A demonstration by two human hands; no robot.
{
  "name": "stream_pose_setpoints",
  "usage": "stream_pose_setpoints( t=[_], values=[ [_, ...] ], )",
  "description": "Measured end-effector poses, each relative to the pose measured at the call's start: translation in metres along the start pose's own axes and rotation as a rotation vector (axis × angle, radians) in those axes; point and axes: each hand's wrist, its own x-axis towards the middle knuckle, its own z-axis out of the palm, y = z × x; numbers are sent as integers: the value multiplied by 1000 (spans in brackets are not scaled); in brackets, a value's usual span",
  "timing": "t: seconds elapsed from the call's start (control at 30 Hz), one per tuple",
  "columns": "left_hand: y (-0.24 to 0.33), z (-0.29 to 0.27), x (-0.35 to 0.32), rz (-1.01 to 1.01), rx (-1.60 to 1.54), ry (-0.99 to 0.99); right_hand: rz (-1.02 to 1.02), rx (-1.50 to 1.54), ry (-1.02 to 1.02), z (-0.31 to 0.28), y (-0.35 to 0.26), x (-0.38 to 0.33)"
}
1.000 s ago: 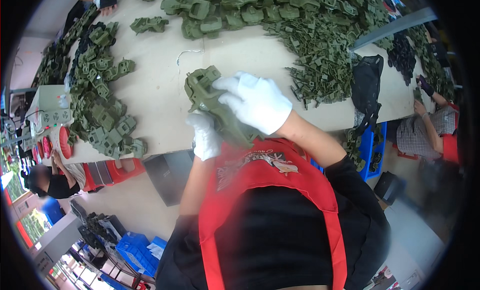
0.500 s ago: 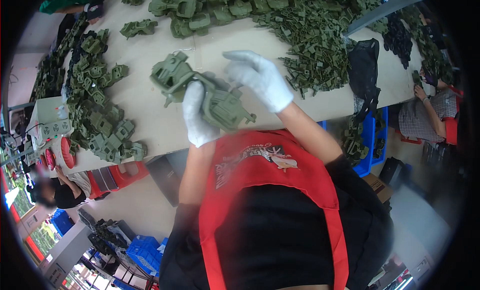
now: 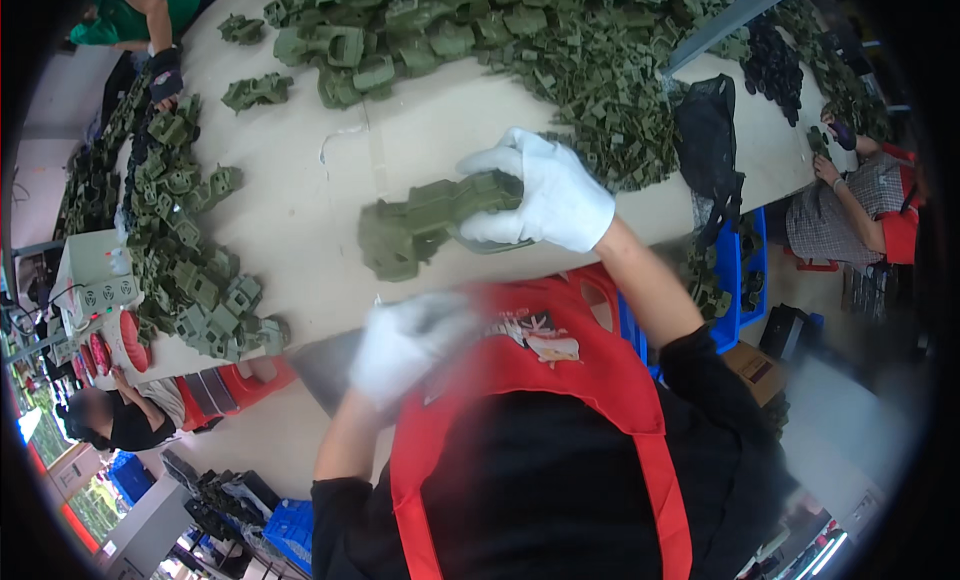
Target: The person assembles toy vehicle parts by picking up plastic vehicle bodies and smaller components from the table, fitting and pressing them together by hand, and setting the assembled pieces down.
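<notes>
My right hand (image 3: pixel 548 192), in a white glove, grips a long olive-green plastic part (image 3: pixel 420 223) and holds it just above the pale table (image 3: pixel 320 230). My left hand (image 3: pixel 408 342), also in a white glove, is blurred and sits lower, near the table's front edge and in front of my red apron. It holds nothing that I can see and its fingers look loosely curled.
Piles of olive-green plastic parts lie at the far side (image 3: pixel 560 60) and the left (image 3: pixel 190 270) of the table. A black bag (image 3: pixel 708 140) hangs at the right edge. Other people sit at the right (image 3: pixel 850 200), lower left (image 3: pixel 120 420) and top left (image 3: pixel 140 20).
My left hand has let go of the green part and dropped toward my body. My right hand alone now holds the part, lifted and turned lengthwise over the table.
</notes>
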Motion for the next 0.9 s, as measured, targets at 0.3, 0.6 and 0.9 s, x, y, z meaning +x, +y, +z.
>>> stream_pose_setpoints(
  t=[0.3, 0.6, 0.9],
  values=[
    [8, -12, 40, -57, -257, -300, -88, 183, -466, -13, -21, -7],
    [2, 19, 27, -70, -13, -28, 275, 675, -297, 8, -6, -41],
    [2, 30, 30, -197, -168, 16, 482, 653, -207, 23, -14, -52]
  ],
)
